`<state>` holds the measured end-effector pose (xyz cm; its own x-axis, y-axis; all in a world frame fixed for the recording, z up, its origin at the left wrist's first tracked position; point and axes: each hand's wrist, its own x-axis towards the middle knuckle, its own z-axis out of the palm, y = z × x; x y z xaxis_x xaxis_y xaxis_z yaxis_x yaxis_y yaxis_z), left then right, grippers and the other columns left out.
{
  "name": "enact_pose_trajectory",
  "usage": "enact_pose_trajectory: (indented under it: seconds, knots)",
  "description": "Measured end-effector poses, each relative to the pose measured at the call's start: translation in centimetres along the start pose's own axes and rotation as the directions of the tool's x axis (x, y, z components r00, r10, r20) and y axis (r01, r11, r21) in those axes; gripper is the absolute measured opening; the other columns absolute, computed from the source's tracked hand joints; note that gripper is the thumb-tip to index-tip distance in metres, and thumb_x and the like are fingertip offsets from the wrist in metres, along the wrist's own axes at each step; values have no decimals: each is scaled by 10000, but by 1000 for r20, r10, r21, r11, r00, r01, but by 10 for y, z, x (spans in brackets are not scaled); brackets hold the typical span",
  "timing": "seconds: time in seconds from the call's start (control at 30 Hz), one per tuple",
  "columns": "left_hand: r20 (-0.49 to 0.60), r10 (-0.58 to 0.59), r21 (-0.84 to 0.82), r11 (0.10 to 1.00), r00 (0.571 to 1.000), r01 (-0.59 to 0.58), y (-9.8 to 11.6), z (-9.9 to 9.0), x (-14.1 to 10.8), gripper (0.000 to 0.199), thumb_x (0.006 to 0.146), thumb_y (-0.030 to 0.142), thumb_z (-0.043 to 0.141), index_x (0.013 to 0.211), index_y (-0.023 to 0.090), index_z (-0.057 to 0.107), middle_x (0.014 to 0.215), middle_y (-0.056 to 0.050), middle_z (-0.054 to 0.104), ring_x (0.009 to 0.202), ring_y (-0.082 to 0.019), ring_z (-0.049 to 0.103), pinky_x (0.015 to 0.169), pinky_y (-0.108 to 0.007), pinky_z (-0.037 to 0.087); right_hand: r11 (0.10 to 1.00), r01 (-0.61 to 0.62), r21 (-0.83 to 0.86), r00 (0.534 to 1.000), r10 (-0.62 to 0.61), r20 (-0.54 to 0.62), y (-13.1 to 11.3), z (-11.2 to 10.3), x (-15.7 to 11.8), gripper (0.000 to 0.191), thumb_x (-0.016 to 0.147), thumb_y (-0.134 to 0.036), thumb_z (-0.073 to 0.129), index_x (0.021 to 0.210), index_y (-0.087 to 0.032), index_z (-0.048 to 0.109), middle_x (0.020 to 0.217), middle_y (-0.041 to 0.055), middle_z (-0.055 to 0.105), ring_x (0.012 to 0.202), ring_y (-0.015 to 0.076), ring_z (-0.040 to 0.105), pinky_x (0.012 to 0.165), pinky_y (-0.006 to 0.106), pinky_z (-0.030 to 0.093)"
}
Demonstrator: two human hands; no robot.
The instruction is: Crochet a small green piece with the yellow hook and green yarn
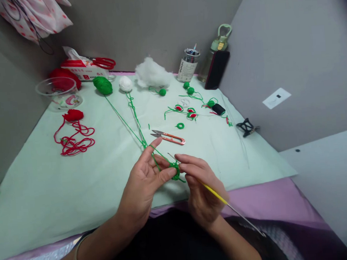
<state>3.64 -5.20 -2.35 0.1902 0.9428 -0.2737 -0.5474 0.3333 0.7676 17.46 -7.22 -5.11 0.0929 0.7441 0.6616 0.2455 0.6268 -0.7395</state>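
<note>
Between thumb and fingers, my left hand (145,176) pinches a small green crochet piece (176,172). Green yarn (124,120) runs over its raised index finger, back to a green yarn ball (103,86). My right hand (206,187) is closed around a crochet hook (213,192) with a yellow grip. The hook's thin metal tip is just above the green piece, and its other end sticks out toward the lower right. Just beyond my hands lie orange-handled thread snips (171,138) and a small green ring (180,126).
Red yarn (78,143) lies loose at left, near a clear plastic tub (58,95). Along the back stand a tissue box (84,69), a white yarn ball (125,84), stuffing (152,73), a pen holder (188,66), a bottle (208,63) and a phone (217,69). Small crocheted pieces (192,113) lie at right.
</note>
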Motion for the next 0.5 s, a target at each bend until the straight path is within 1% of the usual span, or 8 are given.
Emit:
enact_pose_trajectory:
  seconds: [0.07,0.13,0.2,0.27,0.37,0.43,0.5]
  knots:
    - [33,-22,-15,1000,999,22,0,-1,0,931,749,154,863,1548,275,402,930,17,636,890,-118,605,871,-243,487,998,-21,62,1000,21,-3,0,0,1,338,972,-86,576,1182,-294,740,1202,67,749,1097,219,715,907,412,601]
    - [54,-34,-22,999,998,35,1,-1,1,976,749,148,860,1573,287,355,983,7,642,905,-126,621,880,-260,493,991,-41,126,999,42,-8,1,1,3,310,984,-117,575,1168,-299,745,1165,59,766,1093,217,713,894,406,603]
    - [59,-36,-15,999,998,37,2,-2,1,987,748,151,861,1579,287,348,977,7,642,904,-130,628,883,-266,493,975,-84,207,996,89,-16,1,1,4,268,998,-158,572,1132,-305,751,1114,47,782,1032,202,717,811,364,608]
    - [54,-31,7,999,998,31,4,-2,1,983,746,161,866,1579,275,356,928,15,640,883,-129,621,880,-266,489,942,-156,297,986,165,-6,2,1,7,225,1009,-201,570,1093,-306,750,1083,35,787,904,173,712,720,317,594]
    - [38,-31,37,999,999,30,7,-2,0,961,740,200,879,1566,256,391,863,24,635,850,-132,610,866,-262,480,862,-261,435,961,275,31,3,-1,12,161,1009,-276,588,1046,-295,743,1043,25,795,730,133,677,657,285,580]
    - [28,-36,48,998,999,34,10,-2,1,919,743,232,882,1544,258,431,861,23,641,834,-133,618,853,-261,479,787,-315,531,942,328,71,3,-3,16,132,998,-311,608,1015,-285,737,979,16,800,689,123,673,626,261,575]
    - [25,-24,66,998,999,22,15,-6,3,798,773,276,862,1490,269,511,896,15,652,808,-124,628,827,-254,483,703,-376,603,919,367,145,4,-6,21,114,986,-342,626,977,-276,719,898,5,792,654,119,664,580,237,558]
